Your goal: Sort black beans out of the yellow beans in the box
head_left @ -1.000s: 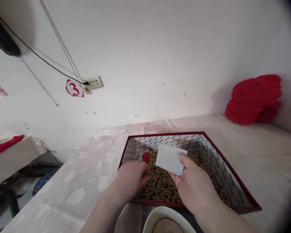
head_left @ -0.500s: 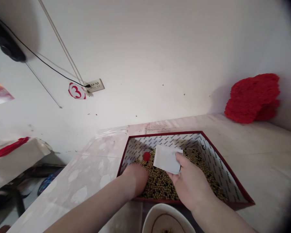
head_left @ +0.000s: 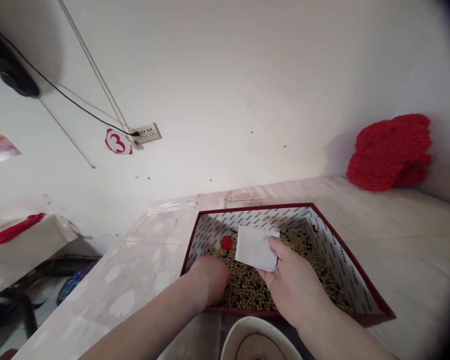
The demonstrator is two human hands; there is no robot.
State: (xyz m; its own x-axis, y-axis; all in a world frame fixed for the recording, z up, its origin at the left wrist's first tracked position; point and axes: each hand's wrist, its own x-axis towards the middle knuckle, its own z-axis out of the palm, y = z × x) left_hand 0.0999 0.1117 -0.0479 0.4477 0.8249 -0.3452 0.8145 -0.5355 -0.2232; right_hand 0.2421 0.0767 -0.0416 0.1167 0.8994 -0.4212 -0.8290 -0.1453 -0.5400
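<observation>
A red-rimmed box [head_left: 367, 290] with a printed white lining holds a layer of small golden-brown beads [head_left: 243, 290] mixed with dark ones. My left hand [head_left: 212, 277] reaches down into the box's left part; its fingers are hidden by the back of the hand and the beads. Over the middle of the beads, my right hand [head_left: 296, 285] grips a flat white pouch [head_left: 257, 250] by its right edge, thumb on top. A red round piece [head_left: 226, 243] lies on the beads just beyond my left hand.
Nearest me, a white bowl [head_left: 230, 340] stands against the box's front side, with a little something at its bottom. A pale cloth [head_left: 135, 270] covers the table. Red fluffy material [head_left: 390, 152] is piled at the back right. A power strip [head_left: 148, 133] hangs on the wall.
My right hand and the white pouch have shifted slightly left and down. My left hand stays in nearly the same spot in the box.
</observation>
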